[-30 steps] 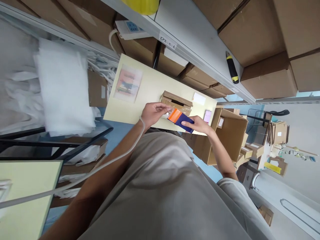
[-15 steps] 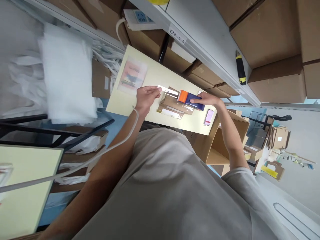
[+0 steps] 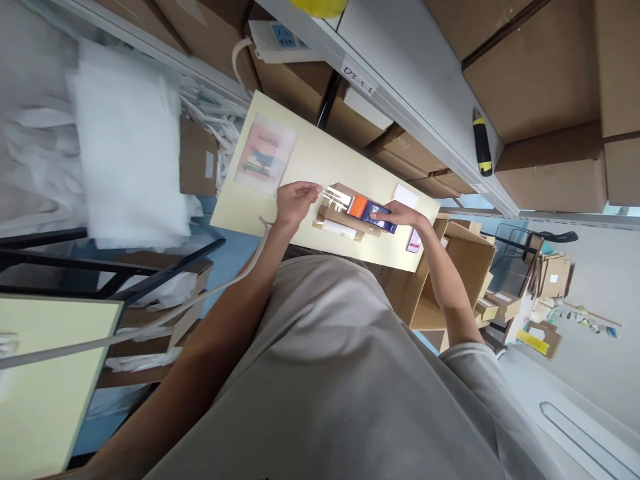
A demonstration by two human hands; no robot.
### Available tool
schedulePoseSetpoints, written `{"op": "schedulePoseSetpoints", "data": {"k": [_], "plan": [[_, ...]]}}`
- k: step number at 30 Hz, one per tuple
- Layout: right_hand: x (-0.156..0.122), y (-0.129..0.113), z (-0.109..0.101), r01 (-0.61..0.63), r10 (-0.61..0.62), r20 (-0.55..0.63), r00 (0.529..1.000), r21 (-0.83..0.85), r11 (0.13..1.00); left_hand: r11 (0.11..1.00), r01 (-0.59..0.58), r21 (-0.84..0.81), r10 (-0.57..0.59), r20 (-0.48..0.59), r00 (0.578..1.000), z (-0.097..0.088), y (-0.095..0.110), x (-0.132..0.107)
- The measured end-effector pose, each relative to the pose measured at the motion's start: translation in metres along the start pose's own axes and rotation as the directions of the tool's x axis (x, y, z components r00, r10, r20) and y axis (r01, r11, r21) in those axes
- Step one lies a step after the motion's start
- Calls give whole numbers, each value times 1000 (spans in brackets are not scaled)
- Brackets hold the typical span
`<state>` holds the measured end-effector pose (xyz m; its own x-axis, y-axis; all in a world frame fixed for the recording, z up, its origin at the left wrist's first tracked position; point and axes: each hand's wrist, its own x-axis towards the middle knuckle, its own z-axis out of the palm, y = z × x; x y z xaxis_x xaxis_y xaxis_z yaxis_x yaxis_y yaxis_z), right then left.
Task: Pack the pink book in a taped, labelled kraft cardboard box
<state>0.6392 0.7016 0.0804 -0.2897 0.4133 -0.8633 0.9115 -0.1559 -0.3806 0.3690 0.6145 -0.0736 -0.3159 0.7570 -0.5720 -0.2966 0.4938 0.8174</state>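
And there it is on the edge of the white shelf: a handwritten tag that seems to read "D2-5-6", the clearest writing on show! The box on the pale yellow table wears a whitish label on its near side, its print too small to make out, and the coloured sheet to the left is just as unreadable. Now the tape dispenser, a bright one, orange at the end facing left and dark blue along the body, slanting right above the box, though whether it touches the cardboard I cannot tell. A strip of clear tape catches the light, shining in white streaks between dispenser and fingertips. The right hand has the blue body in its grasp, thumb laid along the top, arm reaching in from the right. Across from it, the left hand pinches the loose end of the tape, thumb and fingers together, forearm angled up from the lower left. Near the right hand lies a phone, its screen pinkish!
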Motion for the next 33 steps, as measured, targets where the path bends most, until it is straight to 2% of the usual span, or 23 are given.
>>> {"op": "schedulePoseSetpoints", "data": {"k": [8, 12, 14, 17, 19, 21, 23, 27, 30, 33], "plan": [[-1, -5, 9, -20, 20, -46, 999, -1, 1000, 994, 35, 107, -40, 51, 998, 9, -29, 19], [0, -5, 9, -9, 9, -39, 999, 3, 1000, 982, 128, 142, -143, 100, 985, 15, -37, 18], [1, -3, 10, -27, 27, -35, 999, 5, 1000, 963, 142, 228, -161, 69, 984, 14, -36, 16], [3, 1, 11, -46, 46, -30, 998, 12, 999, 937, 43, 346, -42, -12, 999, 11, -31, 9], [4, 4, 12, -29, 29, -35, 999, 13, 1000, 927, -62, 369, 52, 38, 998, 12, -26, 2], [4, 6, 13, -4, 5, -44, 999, 9, 1000, 917, -124, 378, 88, 113, 990, 17, -23, -7], [4, 9, 13, 15, -15, -47, 999, 5, 1000, 909, -130, 396, 87, 125, 988, 22, -22, -15], [6, 17, 16, 60, -60, -61, 996, -3, 998, 885, -94, 456, 79, 50, 996, 28, -23, -24], [7, 25, 21, 83, -84, -67, 994, -23, 996, 838, -94, 538, 88, 37, 995, 30, -23, -30], [-2, 43, 21, 79, -80, -25, 996, -39, 996, 787, -122, 605, 112, 55, 992, 33, -26, -37]]}}
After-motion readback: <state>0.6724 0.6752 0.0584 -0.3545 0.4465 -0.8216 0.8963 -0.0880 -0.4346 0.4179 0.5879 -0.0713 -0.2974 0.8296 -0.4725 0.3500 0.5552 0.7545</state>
